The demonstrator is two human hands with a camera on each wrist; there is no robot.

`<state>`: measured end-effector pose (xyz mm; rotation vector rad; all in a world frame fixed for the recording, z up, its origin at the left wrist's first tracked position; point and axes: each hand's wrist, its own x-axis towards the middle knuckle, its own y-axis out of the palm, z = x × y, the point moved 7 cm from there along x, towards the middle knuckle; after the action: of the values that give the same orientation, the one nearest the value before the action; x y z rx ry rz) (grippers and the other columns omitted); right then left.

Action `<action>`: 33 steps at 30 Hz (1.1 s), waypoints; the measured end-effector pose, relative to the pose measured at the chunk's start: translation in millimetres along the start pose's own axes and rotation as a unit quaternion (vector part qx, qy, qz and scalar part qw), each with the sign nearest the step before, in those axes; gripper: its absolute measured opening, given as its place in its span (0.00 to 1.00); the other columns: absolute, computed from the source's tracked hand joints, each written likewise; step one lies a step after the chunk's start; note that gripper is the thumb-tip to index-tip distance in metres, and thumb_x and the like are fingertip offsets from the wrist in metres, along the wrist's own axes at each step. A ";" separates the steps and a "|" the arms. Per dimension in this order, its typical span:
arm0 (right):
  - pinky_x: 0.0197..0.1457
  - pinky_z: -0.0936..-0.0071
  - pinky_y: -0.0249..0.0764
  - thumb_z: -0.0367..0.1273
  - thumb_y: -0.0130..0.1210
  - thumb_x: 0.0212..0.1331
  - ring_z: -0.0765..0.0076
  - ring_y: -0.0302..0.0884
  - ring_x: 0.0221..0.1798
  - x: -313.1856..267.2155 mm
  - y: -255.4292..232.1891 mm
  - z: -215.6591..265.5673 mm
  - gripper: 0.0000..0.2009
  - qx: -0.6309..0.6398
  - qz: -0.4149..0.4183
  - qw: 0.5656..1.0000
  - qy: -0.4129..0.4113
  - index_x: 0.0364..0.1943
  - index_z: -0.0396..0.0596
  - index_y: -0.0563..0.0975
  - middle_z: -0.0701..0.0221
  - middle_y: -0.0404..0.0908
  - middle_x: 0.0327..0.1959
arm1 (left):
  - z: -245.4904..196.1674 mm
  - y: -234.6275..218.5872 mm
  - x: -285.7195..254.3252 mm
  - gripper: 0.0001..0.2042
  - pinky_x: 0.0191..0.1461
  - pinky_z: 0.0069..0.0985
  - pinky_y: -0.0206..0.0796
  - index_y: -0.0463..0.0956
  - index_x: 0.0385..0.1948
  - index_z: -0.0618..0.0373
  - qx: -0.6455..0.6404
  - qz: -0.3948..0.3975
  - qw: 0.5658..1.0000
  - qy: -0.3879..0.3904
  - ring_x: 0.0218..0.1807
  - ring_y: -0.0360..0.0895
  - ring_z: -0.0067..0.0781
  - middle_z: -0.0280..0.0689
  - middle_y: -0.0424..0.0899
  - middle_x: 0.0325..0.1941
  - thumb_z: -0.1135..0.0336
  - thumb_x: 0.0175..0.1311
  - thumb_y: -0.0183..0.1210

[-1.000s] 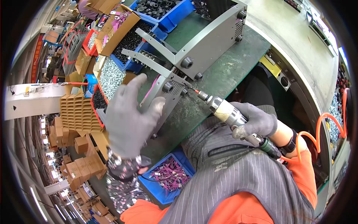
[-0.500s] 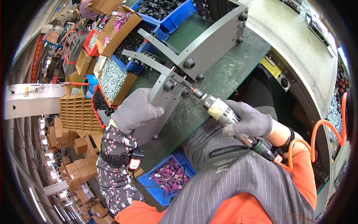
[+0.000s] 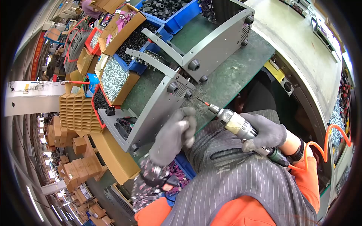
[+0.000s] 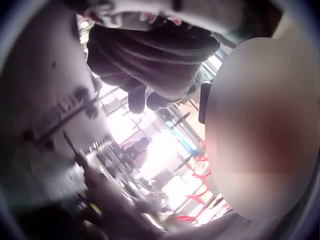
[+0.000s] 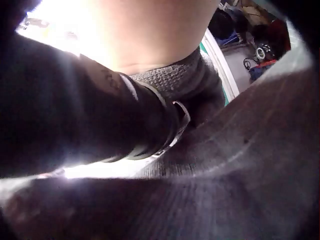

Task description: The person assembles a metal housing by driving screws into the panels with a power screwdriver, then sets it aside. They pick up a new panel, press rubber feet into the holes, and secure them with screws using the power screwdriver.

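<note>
A grey gloved right hand (image 3: 266, 130) grips a pneumatic screwdriver (image 3: 235, 124) with an orange air hose. Its slim bit (image 3: 201, 101) points at the near grey metal case (image 3: 151, 105), a small gap from a black rubber foot (image 3: 188, 94). The gloved left hand (image 3: 175, 135) hovers beside that case's lower side, fingers loosely bent, nothing visible in them. In the left wrist view the left glove (image 4: 150, 60) shows dark, with the screwdriver (image 4: 82, 160) beyond. Behind stands a second grey metal case (image 3: 215, 49) with similar feet. The right wrist view is mostly sleeve and clothing.
Both cases stand on a green bench (image 3: 241, 71). Along its far side are a box of silver screws (image 3: 113, 79) and a blue bin of black rubber parts (image 3: 173, 19). A bin of purple-tagged parts (image 3: 177, 175) sits low by the left forearm. The orange hose (image 3: 324, 148) loops at right.
The left hand came down onto the near case's side panel, held it, then let go and moved right toward the body. The screwdriver bit has drawn back from the case.
</note>
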<state>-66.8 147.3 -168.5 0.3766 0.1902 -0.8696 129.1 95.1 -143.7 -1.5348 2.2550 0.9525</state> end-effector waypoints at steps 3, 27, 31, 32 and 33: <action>0.14 0.78 0.69 0.25 0.61 0.46 0.78 0.71 0.13 -7.3 3.3 10.3 0.30 0.031 -0.003 0.998 0.062 0.56 0.38 0.61 0.71 0.73 0.20 | 48.3 -32.7 36.4 0.15 0.23 0.14 0.57 0.66 0.53 0.65 -0.204 -0.047 0.976 -0.052 0.23 0.57 0.17 0.37 0.77 0.38 0.69 0.68 0.42; 0.32 0.75 0.75 0.34 0.67 0.40 0.76 0.76 0.29 -4.8 17.7 9.3 0.32 -0.033 0.082 0.996 0.026 0.53 0.40 0.66 0.69 0.77 0.32 | 27.6 -12.2 35.6 0.19 0.13 0.15 0.44 0.66 0.56 0.64 -0.233 0.143 0.956 0.110 0.10 0.52 0.13 0.22 0.56 0.09 0.61 0.69 0.49; 0.39 0.73 0.75 0.36 0.67 0.40 0.75 0.76 0.35 -5.1 18.0 9.4 0.32 -0.051 0.089 0.994 0.037 0.53 0.41 0.67 0.70 0.77 0.33 | 25.2 -9.0 32.2 0.21 0.13 0.15 0.43 0.64 0.59 0.64 -0.191 0.137 0.966 0.106 0.10 0.51 0.13 0.21 0.54 0.08 0.62 0.69 0.48; 0.40 0.74 0.75 0.36 0.67 0.40 0.75 0.76 0.35 -5.7 18.4 8.9 0.32 -0.050 0.092 0.994 0.029 0.53 0.41 0.67 0.70 0.77 0.33 | 24.4 -5.2 30.9 0.21 0.13 0.15 0.42 0.64 0.59 0.64 -0.183 0.154 0.966 0.100 0.10 0.52 0.12 0.21 0.55 0.08 0.62 0.69 0.48; 0.40 0.74 0.75 0.36 0.67 0.40 0.75 0.76 0.35 -6.3 18.2 6.8 0.32 -0.049 0.092 0.994 0.029 0.53 0.41 0.67 0.70 0.77 0.33 | 23.9 -2.0 30.1 0.21 0.12 0.15 0.42 0.64 0.59 0.65 -0.175 0.172 0.965 0.093 0.10 0.52 0.12 0.21 0.55 0.08 0.61 0.69 0.48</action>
<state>-56.7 159.6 -155.9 0.3224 0.2462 -0.6661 114.8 87.8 -178.8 -1.4377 2.6586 1.4227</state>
